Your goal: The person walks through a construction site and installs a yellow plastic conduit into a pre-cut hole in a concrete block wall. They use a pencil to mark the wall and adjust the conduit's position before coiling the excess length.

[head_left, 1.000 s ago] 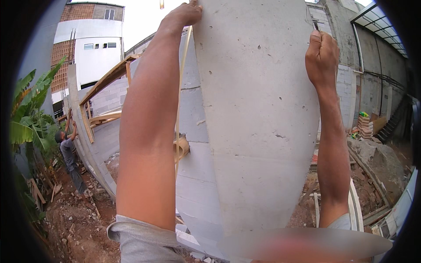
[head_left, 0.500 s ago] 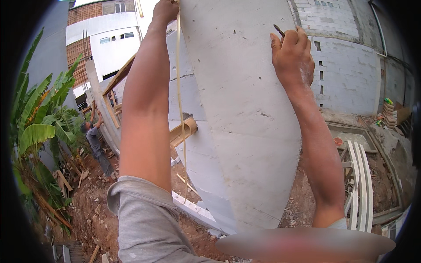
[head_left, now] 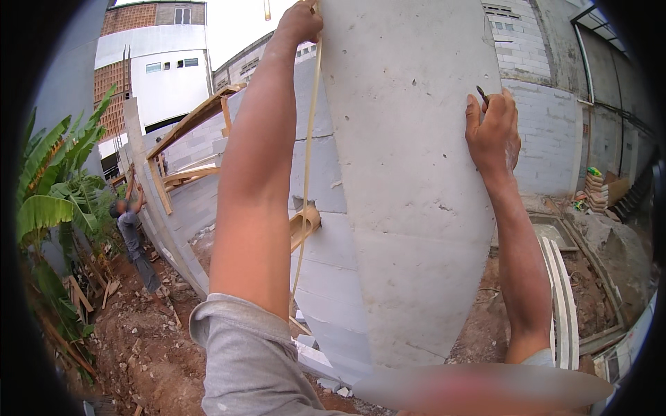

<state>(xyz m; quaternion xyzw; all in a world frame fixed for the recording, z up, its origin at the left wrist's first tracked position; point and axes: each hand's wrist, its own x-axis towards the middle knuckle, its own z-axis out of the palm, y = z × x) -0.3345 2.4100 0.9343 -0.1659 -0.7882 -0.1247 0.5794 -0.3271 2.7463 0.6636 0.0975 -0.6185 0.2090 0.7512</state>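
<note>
apparently at the measuring step: holding a yellow tape [head_left: 310, 125] up high by the left edge of a grey concrete column [head_left: 416, 173] with the left hand [head_left: 302, 22], fingers curled on the tape, exact pinch hard to make out. hanging from there at a slight slant, in front of a pale block wall [head_left: 333, 277]. grasping a dark pen [head_left: 482, 95] between thumb and bent fingers of the right hand [head_left: 496, 132], tip up and leftward, near the column's right edge; impossible to tell whether touching concrete. for the next move, probably best to keep the tape taut and bring the pen tip to the column face.
</note>
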